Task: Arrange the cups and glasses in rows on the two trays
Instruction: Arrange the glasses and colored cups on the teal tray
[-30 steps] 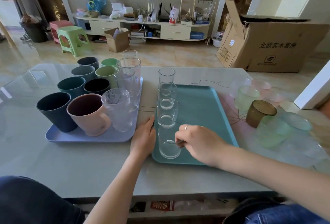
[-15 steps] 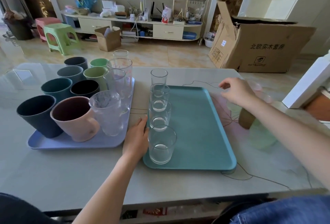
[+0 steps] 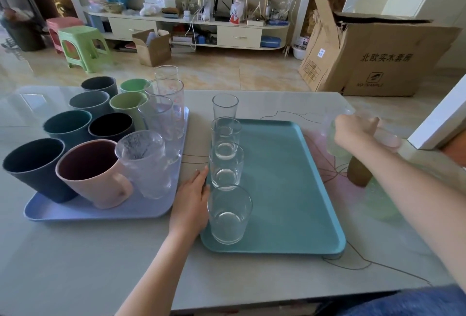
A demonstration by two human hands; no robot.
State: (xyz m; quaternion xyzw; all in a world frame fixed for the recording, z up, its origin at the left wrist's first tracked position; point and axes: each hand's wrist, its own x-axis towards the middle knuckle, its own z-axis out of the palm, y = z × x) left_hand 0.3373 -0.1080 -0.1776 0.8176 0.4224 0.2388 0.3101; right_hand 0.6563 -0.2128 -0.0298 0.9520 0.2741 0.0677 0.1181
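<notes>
The right hand [image 3: 353,134] curls its fingers around a pale green glass [image 3: 334,143] on the table, right of the teal tray [image 3: 290,189]. The left hand [image 3: 193,201] lies flat, fingers open, against that tray's left edge beside a row of clear glasses [image 3: 227,164].

Both forearms are bare to the edge of the view, with no sleeve, watch or bracelet showing. The left hand [image 3: 193,202] and right hand [image 3: 353,131] are ungloved. Blue denim trousers [image 3: 408,302] cover the lap at the lower right corner.
</notes>
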